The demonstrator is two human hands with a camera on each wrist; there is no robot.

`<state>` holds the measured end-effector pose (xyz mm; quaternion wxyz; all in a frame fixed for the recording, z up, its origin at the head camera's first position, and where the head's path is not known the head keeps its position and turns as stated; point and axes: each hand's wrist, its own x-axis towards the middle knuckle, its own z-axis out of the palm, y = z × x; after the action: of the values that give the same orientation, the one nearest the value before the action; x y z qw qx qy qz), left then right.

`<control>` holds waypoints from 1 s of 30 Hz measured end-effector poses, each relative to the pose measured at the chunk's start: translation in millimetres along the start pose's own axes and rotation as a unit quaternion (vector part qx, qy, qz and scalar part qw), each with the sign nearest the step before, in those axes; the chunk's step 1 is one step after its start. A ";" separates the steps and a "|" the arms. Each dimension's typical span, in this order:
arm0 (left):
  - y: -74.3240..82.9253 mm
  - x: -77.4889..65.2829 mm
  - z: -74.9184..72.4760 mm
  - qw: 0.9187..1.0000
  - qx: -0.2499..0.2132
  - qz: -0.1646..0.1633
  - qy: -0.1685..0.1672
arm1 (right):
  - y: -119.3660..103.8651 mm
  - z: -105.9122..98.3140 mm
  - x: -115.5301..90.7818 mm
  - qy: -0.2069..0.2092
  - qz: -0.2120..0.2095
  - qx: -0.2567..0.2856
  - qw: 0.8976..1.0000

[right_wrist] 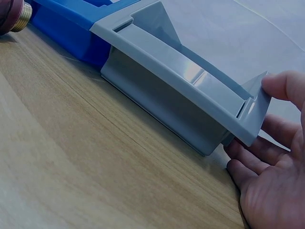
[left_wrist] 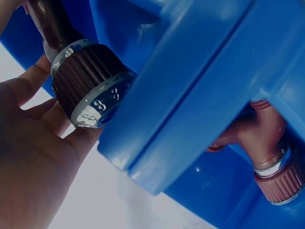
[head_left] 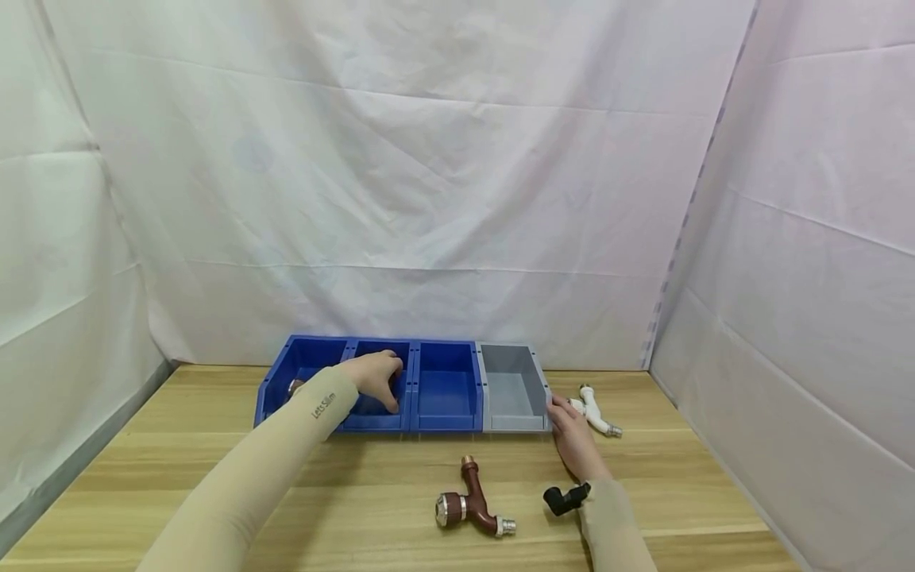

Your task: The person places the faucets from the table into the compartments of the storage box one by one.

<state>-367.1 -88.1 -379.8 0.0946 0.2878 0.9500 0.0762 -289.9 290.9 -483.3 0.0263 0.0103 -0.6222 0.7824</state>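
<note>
My left hand (head_left: 376,376) reaches into the second blue bin (head_left: 373,423) from the left. In the left wrist view its fingers hold a dark red faucet (left_wrist: 88,71) with a ribbed knob, partly behind the bin wall. Another red faucet (left_wrist: 267,136) lies in the neighbouring leftmost blue bin (head_left: 314,349), mostly covered by the left forearm in the head view. At the other end of the row, my right hand (head_left: 575,441) grips the side edge of the grey bin (right_wrist: 162,100), thumb on top and fingers below.
Between the grey bin and the second blue bin stands a third blue bin (head_left: 446,385). A red-brown faucet (head_left: 475,500) lies on the wooden table (head_left: 386,508) in front. A white faucet (head_left: 593,413) lies beyond the right hand. White cloth (head_left: 429,199) hangs around the table.
</note>
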 end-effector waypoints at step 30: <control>-9.8 1.4 15.1 1.000 -0.011 0.005 0.010 | 10.7 0.9 -0.7 0.007 -0.024 -0.008 1.000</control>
<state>-370.0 -94.0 -396.6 0.0879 0.2910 0.9484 0.0903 -289.8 287.6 -493.5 0.0491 0.0194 -0.6276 0.7767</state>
